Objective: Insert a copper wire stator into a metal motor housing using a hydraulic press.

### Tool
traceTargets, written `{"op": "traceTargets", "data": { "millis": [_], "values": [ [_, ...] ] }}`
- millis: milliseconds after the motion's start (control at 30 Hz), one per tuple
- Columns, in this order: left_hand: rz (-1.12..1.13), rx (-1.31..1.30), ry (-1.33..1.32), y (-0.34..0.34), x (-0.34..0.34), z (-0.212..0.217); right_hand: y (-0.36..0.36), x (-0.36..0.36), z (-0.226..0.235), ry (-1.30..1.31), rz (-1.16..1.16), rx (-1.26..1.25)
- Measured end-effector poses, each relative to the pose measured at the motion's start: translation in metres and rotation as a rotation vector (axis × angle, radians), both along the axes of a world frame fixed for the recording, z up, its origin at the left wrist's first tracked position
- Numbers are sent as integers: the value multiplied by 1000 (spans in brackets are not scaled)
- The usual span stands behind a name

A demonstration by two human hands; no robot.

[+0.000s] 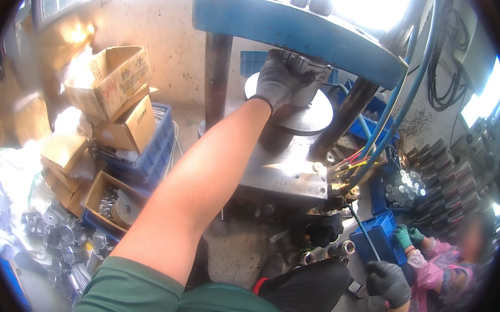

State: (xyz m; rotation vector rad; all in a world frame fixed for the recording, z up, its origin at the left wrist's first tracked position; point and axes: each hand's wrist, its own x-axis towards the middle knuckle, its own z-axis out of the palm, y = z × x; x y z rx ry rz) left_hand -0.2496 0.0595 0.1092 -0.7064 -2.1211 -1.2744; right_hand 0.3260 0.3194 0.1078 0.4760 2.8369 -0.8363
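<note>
The left hand [278, 82] grasps a metal part [314, 66] beneath the blue beam [298, 31]; the right hand [390, 283] grips a lever [365, 232].

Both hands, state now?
Left hand: closed on a finned metal part under the blue beam.
Right hand: closed around a thin rod.

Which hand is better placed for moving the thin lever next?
Probably the right hand, at the lower end of the lever; the left hand is up at the metal part.
</note>
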Motion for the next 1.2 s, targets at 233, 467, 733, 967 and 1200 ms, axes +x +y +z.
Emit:
{"op": "traceTargets", "data": {
  "millis": [233,467,733,967,1200],
  "values": [
    [-65,-69,-3,1,11,4,14,5,-7,-17,-77,-92],
    [-142,114,-122,-1,40,24,3,-4,7,-88,58,45],
    [-321,304,-422,1,49,34,-9,-7,19,-132,264,178],
    [-367,321,-385,-1,51,40,6,-1,6,-8,-83,-110],
    [-554,492,-560,-9,84,61,-6,-15,23,289,-98,156]
  ]
}}
